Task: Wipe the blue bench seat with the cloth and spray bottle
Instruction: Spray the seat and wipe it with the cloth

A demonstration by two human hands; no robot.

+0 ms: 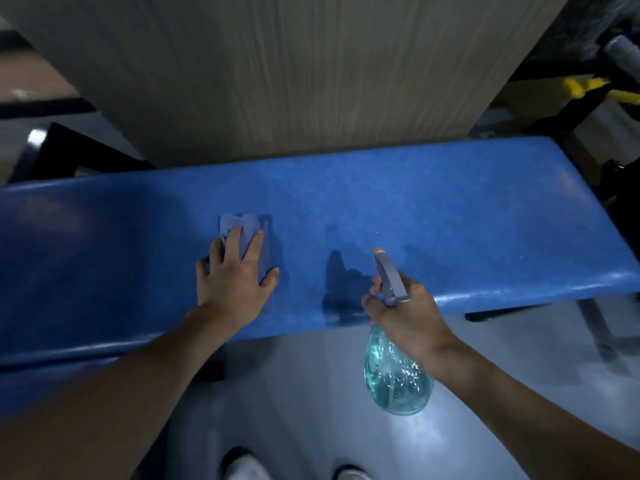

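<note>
Left grip [235, 275] presses flat on cloth [242, 226]; right grip [406, 315] clasps spray bottle [394, 379].

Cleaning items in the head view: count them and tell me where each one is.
2. The cloth lies on the blue bench seat under the left hand. The spray bottle is gripped by the right hand at the seat's near edge. Others may be out of view.
</note>
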